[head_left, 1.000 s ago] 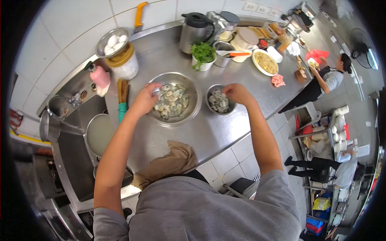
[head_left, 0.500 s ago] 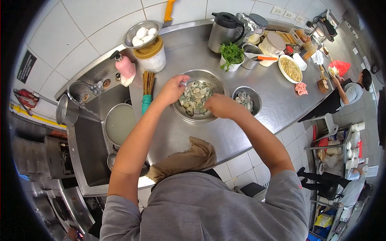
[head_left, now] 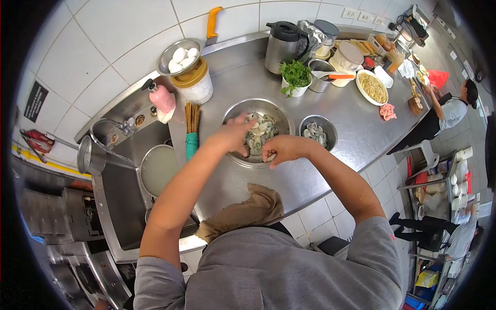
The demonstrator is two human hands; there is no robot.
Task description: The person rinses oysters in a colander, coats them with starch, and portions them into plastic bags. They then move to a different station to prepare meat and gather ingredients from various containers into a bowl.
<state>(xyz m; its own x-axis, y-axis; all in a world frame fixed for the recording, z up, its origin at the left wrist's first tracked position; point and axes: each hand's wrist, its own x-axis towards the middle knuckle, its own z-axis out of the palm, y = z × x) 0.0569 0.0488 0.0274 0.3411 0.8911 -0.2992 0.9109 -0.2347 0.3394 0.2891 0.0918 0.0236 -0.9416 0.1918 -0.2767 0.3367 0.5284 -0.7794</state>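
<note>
**Picking over shellfish (head_left: 266, 126) in a colander (head_left: 261, 105)**

The left hand (head_left: 231, 137), blurred, has its fingers well apart above the near-left part of the shellfish. The right hand (head_left: 290, 147) bends in from the other side with its fingers curled close together over the colander's near rim; something small and pale shows at their tips, but I cannot tell whether they are clamped on it. The step in hand looks to be sorting piece by piece. The next move seems to call for a light fingertip pinch, since these soft, rounded, grey-green and cream lumps look wet and slippery. Under the fingers, the colander is round, shiny metal pierced with small holes.

Just right of the right fingers stands a small bowl (head_left: 331, 132), smooth metal, with more such pieces inside. Nearer the body than both hands, a crumpled brown cloth (head_left: 258, 204) lies on the brushed-steel desk (head_left: 222, 178). Left of the left fingers is a bundle of thin sticks (head_left: 192, 118) in a green wrap (head_left: 191, 144).

Farther out beyond the right fingers come leafy herbs (head_left: 295, 75) in a white tub, then a steel jug (head_left: 279, 51) with a black lid. Beyond the left fingers, smooth white eggs (head_left: 179, 55) sit in a metal bowl.
</note>
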